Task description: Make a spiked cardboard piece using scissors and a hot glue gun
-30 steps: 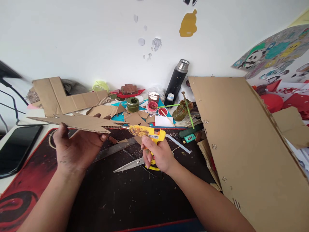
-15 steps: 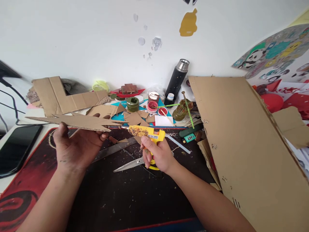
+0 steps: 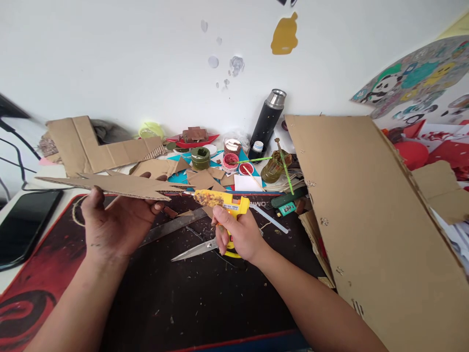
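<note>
Fingers (image 3: 158, 207) of the left hand (image 3: 110, 227) prop a jagged cardboard cutout (image 3: 117, 185) flat, presenting its tip to the glue gun (image 3: 220, 200) gripped by the right hand (image 3: 240, 234).

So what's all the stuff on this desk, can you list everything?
cardboard cutout: one, brown, jagged, held in left hand
glue gun: one, yellow, in right hand, nozzle at cutout's tip
scissors: one, silver, on mat under right hand
mat: one, red and black, on desk
phone: one, black, far left
flask: one, black, by wall
cardboard sheet: one, brown, large, right
left hand: one
right hand: one
</note>
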Action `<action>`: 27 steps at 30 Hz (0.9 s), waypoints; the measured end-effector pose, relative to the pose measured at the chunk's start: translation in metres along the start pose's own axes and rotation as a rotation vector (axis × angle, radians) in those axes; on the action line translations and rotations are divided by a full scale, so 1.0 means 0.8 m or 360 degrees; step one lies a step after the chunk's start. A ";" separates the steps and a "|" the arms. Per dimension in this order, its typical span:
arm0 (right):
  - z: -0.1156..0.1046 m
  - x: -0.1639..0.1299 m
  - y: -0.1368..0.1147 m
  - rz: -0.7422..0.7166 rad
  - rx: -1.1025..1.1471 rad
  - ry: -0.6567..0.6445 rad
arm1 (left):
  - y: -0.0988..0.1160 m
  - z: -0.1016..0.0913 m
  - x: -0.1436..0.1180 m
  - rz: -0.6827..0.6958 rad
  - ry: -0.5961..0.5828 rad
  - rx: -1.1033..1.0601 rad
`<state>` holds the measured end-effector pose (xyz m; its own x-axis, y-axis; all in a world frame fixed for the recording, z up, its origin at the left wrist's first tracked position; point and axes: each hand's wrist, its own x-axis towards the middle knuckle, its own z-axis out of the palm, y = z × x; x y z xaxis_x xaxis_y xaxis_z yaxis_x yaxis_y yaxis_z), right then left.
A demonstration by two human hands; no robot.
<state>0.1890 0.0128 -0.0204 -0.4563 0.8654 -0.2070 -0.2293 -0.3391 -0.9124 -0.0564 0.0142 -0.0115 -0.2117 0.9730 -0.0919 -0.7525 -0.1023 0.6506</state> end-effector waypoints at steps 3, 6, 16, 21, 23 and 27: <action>0.000 0.000 0.000 0.0017 -0.0027 0.0007 | 0.000 0.000 0.000 -0.0001 0.0045 -0.0036; 0.000 0.000 0.001 0.0034 -0.0028 0.0007 | 0.000 -0.001 -0.001 -0.0020 0.0082 -0.0070; 0.000 0.000 0.004 0.0029 0.0026 -0.0014 | 0.000 0.002 -0.001 -0.0010 -0.0002 0.0019; 0.002 -0.001 0.002 0.0030 0.0035 -0.0016 | 0.002 0.007 -0.002 0.0005 -0.0021 0.0093; 0.002 -0.001 0.001 0.0024 0.0032 -0.0009 | 0.002 0.008 -0.003 0.0009 -0.0032 0.0103; 0.000 -0.002 0.003 0.0018 0.0024 0.0001 | 0.003 0.008 -0.004 0.0005 -0.0022 0.0089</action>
<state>0.1888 0.0109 -0.0219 -0.4583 0.8618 -0.2174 -0.2371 -0.3543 -0.9046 -0.0534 0.0122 -0.0047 -0.2051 0.9755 -0.0796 -0.7155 -0.0940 0.6922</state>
